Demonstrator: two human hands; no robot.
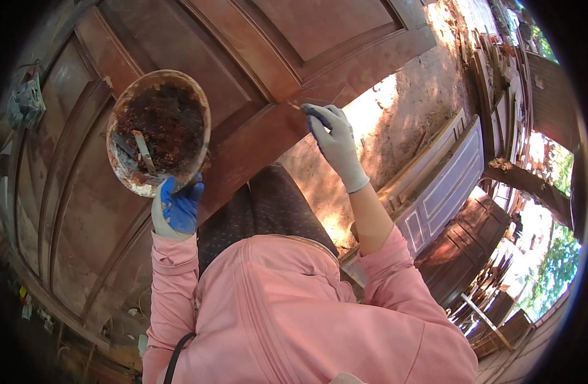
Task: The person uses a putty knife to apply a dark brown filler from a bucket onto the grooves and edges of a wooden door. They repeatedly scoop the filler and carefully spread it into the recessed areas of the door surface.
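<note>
My left hand (176, 208), in a white glove with a blue palm, grips the rim of a round, stained bowl (204, 121) and holds it tilted above the door. Dark reddish-brown paste (172, 115) coats its inside, and a flat, smeared stick (143, 152) lies in it. Below spreads a brown panelled wooden door (242, 137), lying flat. Over the door's near right edge, my gloved right hand (335, 141) is closed with fingertips pinched on a thin, light tool (295, 105). Its far end is too fine to make out.
Beyond the door's right edge is sunlit dirt ground (396, 121). A pale panelled door (444, 192) and a dark brown door (467, 240) lie farther right, near stacked boards (499, 96). A crumpled plastic bag (26, 99) is at the far left.
</note>
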